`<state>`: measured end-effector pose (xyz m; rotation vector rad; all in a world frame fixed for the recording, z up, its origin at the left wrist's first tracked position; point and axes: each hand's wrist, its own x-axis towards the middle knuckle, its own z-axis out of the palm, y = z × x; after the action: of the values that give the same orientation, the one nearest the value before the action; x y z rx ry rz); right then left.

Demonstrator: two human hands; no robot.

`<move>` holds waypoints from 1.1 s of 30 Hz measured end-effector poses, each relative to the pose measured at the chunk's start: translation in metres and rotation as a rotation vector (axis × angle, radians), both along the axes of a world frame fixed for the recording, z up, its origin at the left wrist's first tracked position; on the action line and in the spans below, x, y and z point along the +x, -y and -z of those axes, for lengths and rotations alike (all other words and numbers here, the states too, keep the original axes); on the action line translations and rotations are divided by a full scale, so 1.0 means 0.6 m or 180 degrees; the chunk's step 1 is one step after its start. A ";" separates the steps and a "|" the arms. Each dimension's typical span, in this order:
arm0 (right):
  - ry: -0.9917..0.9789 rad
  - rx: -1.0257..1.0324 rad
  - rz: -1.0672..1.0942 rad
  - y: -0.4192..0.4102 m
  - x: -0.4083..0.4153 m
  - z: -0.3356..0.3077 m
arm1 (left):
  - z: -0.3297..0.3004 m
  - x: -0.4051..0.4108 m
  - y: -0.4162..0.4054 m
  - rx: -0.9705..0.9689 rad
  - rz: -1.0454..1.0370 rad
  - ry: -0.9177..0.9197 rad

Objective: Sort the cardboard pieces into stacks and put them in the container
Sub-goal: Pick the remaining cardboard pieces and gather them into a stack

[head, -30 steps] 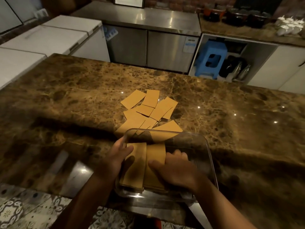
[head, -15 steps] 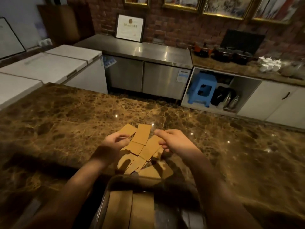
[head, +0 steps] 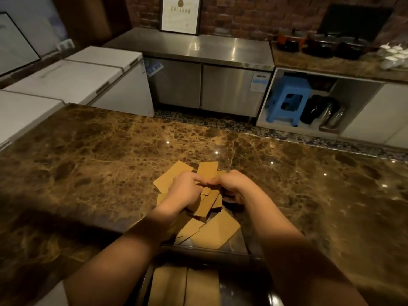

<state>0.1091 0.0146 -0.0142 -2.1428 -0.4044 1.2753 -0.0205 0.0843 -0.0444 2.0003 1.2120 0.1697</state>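
both hands (head: 207, 188) curled, fingertips meeting on the loose cardboard pieces (head: 206, 204).

Tan cardboard pieces (head: 217, 231) on a brown, gold-veined marble counter (head: 92, 164); blue stool (head: 287, 100).

Loose cardboard pieces (head: 212, 233): those under the left hand (head: 186, 191) and right hand (head: 235, 187) are covered, count not determinable; both hands' fingertips hidden among them. Container (head: 223, 258), nearer than the hands: clear walls barely discernible, lower part and its two stacks (head: 185, 288) cut off by bottom edge.
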 end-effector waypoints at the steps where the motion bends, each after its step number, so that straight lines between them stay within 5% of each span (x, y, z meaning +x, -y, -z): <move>1: -0.0031 0.0066 0.0032 0.002 0.003 0.004 | 0.001 -0.002 -0.004 -0.0178 -0.0027 0.0169; 12: -0.0357 0.1350 0.0563 0.061 0.035 -0.016 | -0.053 -0.010 -0.007 -0.1156 -0.0645 0.1630; 16: -0.0861 0.2068 0.0721 0.084 0.022 -0.054 | -0.094 -0.007 0.015 -0.3037 -0.0309 0.2429; 20: -0.0617 0.2351 0.0549 0.093 -0.019 -0.083 | -0.126 0.005 0.045 -0.3938 -0.0032 0.2704; 26: 0.0347 0.2492 0.0344 0.102 -0.038 -0.098 | -0.146 0.007 0.064 -0.3556 -0.0307 0.3109; 30: -0.0525 0.2632 0.1074 0.119 -0.018 -0.106 | -0.156 -0.013 0.057 -0.3559 -0.0568 0.3229; 33: -0.1100 0.2691 0.0959 0.131 -0.011 -0.103 | -0.169 -0.019 0.055 -0.3179 -0.0502 0.3488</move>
<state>0.1024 -0.0643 0.0475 -1.1970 -0.3650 1.0164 -0.0320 0.0510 0.0569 0.6974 0.5082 0.5270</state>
